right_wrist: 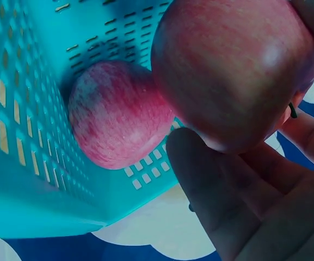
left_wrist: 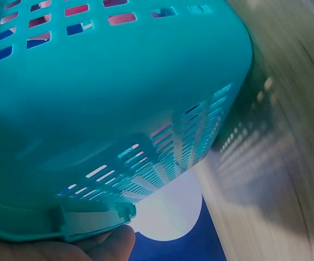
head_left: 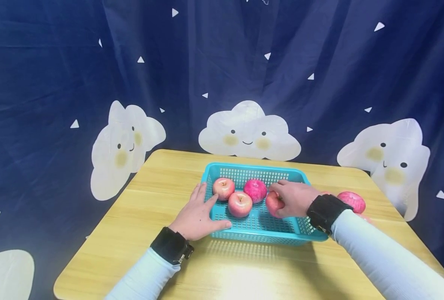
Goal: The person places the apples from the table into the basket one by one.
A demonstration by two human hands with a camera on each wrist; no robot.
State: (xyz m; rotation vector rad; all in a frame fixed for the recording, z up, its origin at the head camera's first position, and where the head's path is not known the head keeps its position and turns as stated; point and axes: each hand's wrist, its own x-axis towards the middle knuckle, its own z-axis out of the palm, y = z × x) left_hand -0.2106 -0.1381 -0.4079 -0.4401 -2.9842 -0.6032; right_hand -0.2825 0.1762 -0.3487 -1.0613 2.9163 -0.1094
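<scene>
A blue-green plastic basket point(head_left: 244, 236) with slotted walls stands on the table. My left hand point(head_left: 195, 216) rests at its left end, fingers spread and nearly straight along the rim, thumb reaching over the front left corner. In the left wrist view, fingertips point(left_wrist: 121, 242) lie against the basket rim point(left_wrist: 37, 235). My right hand point(head_left: 294, 198) grips a red apple point(head_left: 273, 204) inside the basket's right half, fingers and thumb around it. Left of that apple lie a deep pink apple point(head_left: 255, 191) and two paler apples, one at the back point(head_left: 223, 188) and one in front point(head_left: 240, 204).
On the table point(head_left: 131, 233), right of the basket, lies a pink apple point(head_left: 351, 201), with more fruit partly hidden behind my right wrist. A dark blue curtain point(head_left: 222, 62) with white clouds hangs behind the table's far edge.
</scene>
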